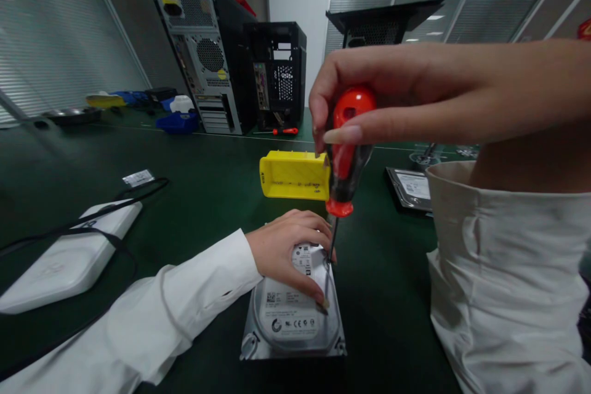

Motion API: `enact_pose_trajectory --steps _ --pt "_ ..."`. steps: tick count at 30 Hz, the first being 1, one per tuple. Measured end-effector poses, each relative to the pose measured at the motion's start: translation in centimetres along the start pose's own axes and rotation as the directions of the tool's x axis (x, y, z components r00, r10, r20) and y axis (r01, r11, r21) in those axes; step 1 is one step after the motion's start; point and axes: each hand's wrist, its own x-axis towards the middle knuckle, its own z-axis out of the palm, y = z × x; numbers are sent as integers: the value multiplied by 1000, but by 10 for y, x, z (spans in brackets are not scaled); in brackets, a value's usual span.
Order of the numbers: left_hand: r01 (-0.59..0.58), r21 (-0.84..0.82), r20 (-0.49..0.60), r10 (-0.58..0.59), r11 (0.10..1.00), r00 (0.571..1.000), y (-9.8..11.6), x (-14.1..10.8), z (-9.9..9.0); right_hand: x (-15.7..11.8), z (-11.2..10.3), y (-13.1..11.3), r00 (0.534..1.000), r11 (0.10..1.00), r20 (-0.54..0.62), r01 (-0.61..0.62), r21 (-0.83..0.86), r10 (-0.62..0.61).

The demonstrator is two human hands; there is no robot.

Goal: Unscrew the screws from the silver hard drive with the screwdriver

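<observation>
A silver hard drive (pixel 290 320) with a white label lies flat on the green table (pixel 207 172), close in front of me. My left hand (pixel 293 252) rests across its upper part, thumb on the label side and fingers over the far edge, gripping it. Above and to the right, my right hand (pixel 369 104) holds a red and black screwdriver (pixel 344 166) nearly upright. The screwdriver's shaft points down to the drive's upper right area, beside my left fingertips. Whether the tip sits in a screw cannot be made out.
Beyond the drive stands a yellow tray (pixel 295 178). A second hard drive (pixel 410 188) lies to the right. On the left are a white device (pixel 74 258) and black cables. Computer cases (pixel 212 55), a blue bin (pixel 178 123) and another screwdriver (pixel 285 131) are at the back.
</observation>
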Motion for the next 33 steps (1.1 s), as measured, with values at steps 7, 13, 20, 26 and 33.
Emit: enact_pose_trajectory --steps 7,13,20,26,33 --pt "10 -4 -5 -10 1000 1000 1 1 0 3 -3 1 995 973 11 99 -209 -99" --pt "11 -6 -1 -11 1000 1000 0 1 -2 2 -5 2 992 931 -5 120 -345 -130" --pt "9 -3 3 -9 1000 1000 -1 1 -3 3 -3 -2 996 895 -88 -52 -442 15" --pt "8 -4 6 -8 1000 1000 -2 0 -3 -5 -3 -3 982 897 -92 -186 -402 162" --pt "1 4 13 -1 1000 1000 -2 -2 -2 -6 -7 7 1000 930 -5 -29 -366 29"
